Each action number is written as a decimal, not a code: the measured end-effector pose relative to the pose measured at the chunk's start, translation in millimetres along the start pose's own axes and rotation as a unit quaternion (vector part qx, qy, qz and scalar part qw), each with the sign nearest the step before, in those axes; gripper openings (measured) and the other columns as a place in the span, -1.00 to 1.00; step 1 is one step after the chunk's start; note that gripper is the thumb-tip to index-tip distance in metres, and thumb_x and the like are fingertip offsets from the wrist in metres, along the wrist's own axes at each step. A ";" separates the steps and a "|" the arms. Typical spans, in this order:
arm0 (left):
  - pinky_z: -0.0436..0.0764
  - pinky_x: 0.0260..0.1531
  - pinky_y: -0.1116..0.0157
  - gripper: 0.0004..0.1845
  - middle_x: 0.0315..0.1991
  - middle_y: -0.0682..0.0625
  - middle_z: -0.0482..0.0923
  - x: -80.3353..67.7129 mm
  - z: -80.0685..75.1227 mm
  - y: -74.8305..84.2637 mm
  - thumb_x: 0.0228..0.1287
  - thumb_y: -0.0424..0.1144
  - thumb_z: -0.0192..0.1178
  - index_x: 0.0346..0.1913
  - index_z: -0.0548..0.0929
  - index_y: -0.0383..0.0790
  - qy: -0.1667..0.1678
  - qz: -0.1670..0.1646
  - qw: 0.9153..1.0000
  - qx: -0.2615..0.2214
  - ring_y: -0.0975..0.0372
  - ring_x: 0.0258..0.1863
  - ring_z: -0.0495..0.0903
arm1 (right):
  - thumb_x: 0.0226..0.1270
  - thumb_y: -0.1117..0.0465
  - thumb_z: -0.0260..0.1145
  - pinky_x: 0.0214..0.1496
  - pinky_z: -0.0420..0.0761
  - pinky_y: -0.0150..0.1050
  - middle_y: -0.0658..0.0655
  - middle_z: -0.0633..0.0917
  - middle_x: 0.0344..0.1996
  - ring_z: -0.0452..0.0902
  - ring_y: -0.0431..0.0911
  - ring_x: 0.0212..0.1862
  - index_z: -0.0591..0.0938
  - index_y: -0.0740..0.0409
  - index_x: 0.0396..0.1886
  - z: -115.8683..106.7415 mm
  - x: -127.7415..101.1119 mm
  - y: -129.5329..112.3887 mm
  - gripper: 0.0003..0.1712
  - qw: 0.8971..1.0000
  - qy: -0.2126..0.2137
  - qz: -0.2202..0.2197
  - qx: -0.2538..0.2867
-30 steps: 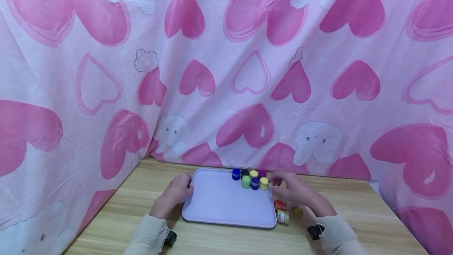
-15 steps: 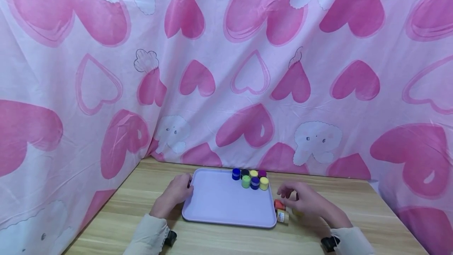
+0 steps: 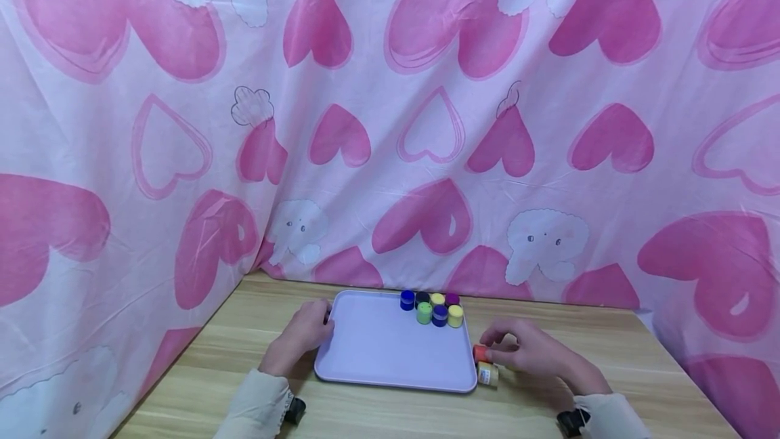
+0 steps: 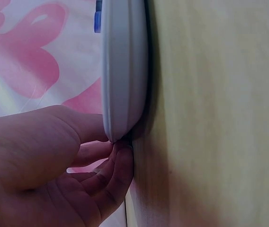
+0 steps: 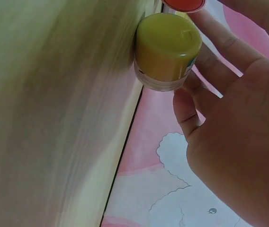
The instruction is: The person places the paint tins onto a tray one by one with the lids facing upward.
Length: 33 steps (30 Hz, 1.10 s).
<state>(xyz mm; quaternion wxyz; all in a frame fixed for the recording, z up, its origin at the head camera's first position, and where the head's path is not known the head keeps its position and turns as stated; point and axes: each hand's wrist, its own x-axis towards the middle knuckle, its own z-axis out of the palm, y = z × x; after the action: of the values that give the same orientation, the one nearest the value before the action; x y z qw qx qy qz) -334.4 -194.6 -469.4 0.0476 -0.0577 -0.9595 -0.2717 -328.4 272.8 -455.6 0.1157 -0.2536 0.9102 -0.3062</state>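
Observation:
My left hand (image 3: 305, 327) holds the left edge of a pale lilac tray (image 3: 384, 358). In the left wrist view, its thumb lies at the rim and the curled fingers reach beneath. On the right, my right hand (image 3: 531, 349) pinches a small red paint jar (image 3: 481, 353) beside the tray's right edge, thumb and index finger at its sides. A tan-lidded paint jar (image 3: 488, 374) lies right in front of it. The right wrist view shows a mustard-yellow paint jar (image 5: 167, 47) close under the other fingers; the red jar's lid (image 5: 185, 4) shows at the top.
Several paint jars stand grouped at the tray's back right corner, among them a green jar (image 3: 424, 313), a blue jar (image 3: 407, 300) and a yellow jar (image 3: 455, 316). A pink heart-patterned cloth (image 3: 420, 154) hangs behind the wooden table (image 3: 390, 415).
My right hand has moved from the jars at the tray's back right corner towards me and down to the red paint jar, which it now pinches. The left hand has stayed at the tray.

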 end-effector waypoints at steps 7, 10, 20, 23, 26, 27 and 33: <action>0.69 -0.29 0.16 -0.89 -0.30 -0.10 0.64 2.0 1.6 -3.2 0.43 -0.41 0.29 -0.08 0.70 -0.39 -0.013 -0.018 1.000 -0.015 0.13 -0.33 0.58 | 0.51 -0.09 0.44 0.04 0.65 -0.07 -0.10 0.78 -0.06 0.59 -0.06 0.04 0.84 -0.23 -0.03 0.9 -0.8 0.1 -0.82 1.000 -0.013 0.009 0.000; 0.73 -0.24 0.13 -0.86 -0.26 -0.11 0.68 2.3 1.7 -4.7 0.44 -0.41 0.30 -0.04 0.71 -0.40 -0.014 -0.022 1.000 -0.014 0.13 -0.29 0.60 | 0.51 -0.07 0.45 -0.03 0.59 -0.17 -0.06 0.78 -0.06 0.57 -0.04 0.01 0.84 -0.18 -0.02 1.0 -0.9 -0.9 -0.81 1.000 -0.014 0.007 0.003; 0.75 -0.17 0.09 -0.86 -0.24 -0.12 0.71 2.4 2.0 -5.4 0.42 -0.41 0.31 -0.04 0.72 -0.40 -0.005 -0.010 1.000 -0.008 0.13 -0.26 0.63 | 0.54 -0.01 0.43 0.18 0.68 0.01 -0.12 0.78 -0.08 0.64 -0.08 0.02 0.78 -0.17 0.05 1.0 1.9 -0.9 -0.80 1.000 -0.019 -0.001 0.024; 0.73 -0.21 0.11 -0.87 -0.27 -0.11 0.69 2.8 1.8 -5.2 0.41 -0.42 0.31 -0.06 0.72 -0.39 -0.004 -0.008 1.000 -0.006 0.14 -0.28 0.61 | 0.53 -0.02 0.44 0.19 0.70 -0.09 -0.13 0.78 -0.09 0.67 -0.09 0.03 0.77 -0.21 0.03 1.5 3.2 1.5 -0.83 0.999 -0.014 -0.003 0.030; 0.71 -0.24 0.12 -0.87 -0.29 -0.09 0.67 3.1 1.5 -4.5 0.41 -0.42 0.31 -0.06 0.72 -0.39 -0.004 -0.006 1.000 -0.005 0.14 -0.30 0.60 | 0.52 -0.05 0.45 0.11 0.69 -0.26 -0.12 0.79 -0.08 0.67 -0.08 0.03 0.77 -0.22 0.03 2.2 4.0 3.1 -0.82 0.999 -0.006 -0.001 0.036; 0.71 -0.24 0.13 -0.87 -0.29 -0.09 0.67 3.1 1.5 -4.3 0.41 -0.42 0.31 -0.07 0.72 -0.39 -0.004 -0.006 1.000 -0.005 0.14 -0.30 0.60 | 0.51 -0.06 0.45 0.09 0.68 -0.29 -0.11 0.79 -0.07 0.67 -0.08 0.03 0.76 -0.22 0.04 2.4 4.1 3.5 -0.80 0.999 -0.003 0.002 0.039; 0.73 -0.22 0.11 -0.87 -0.28 -0.10 0.68 4.8 3.3 -6.0 0.40 -0.41 0.31 -0.06 0.72 -0.39 -0.002 -0.003 1.000 -0.003 0.14 -0.29 0.61 | 0.51 -0.12 0.45 0.01 0.65 -0.30 -0.11 0.79 -0.04 0.67 -0.07 0.05 0.76 -0.20 0.09 3.4 5.2 3.0 -0.73 0.999 0.026 0.013 0.043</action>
<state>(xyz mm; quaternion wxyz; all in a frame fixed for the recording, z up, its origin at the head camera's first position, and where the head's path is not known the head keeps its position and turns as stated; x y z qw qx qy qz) -340.2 -197.5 -474.7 0.0446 -0.0552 -0.9589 -0.2747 -332.8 270.4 -460.4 0.1069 -0.2290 0.9020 -0.3501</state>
